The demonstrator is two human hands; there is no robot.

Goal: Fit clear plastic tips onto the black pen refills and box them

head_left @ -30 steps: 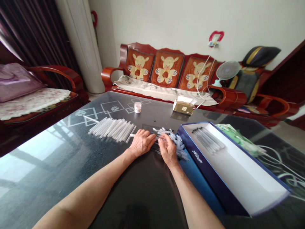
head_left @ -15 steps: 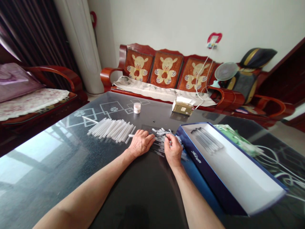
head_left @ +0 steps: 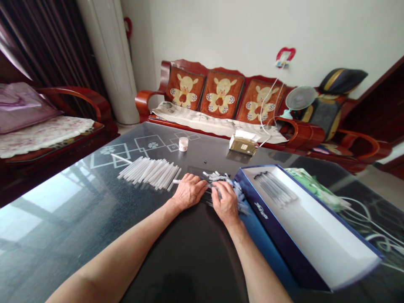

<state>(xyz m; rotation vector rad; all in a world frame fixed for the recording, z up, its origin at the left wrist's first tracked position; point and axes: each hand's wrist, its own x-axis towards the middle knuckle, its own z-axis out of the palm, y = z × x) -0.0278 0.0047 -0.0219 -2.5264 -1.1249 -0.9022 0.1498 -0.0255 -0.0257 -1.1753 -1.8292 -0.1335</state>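
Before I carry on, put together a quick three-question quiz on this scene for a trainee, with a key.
1. True or false: the end of a white tube pokes out from the left hand.
2. Which things lie inside the open blue box?
A) a tissue pack
B) slim dark-tipped sticks
C) a small cup
3. Fill in: seen from the head camera, the spread of white tubes lies to the ____ of the box.

Key: 1. True. 2. B. 3. Left.
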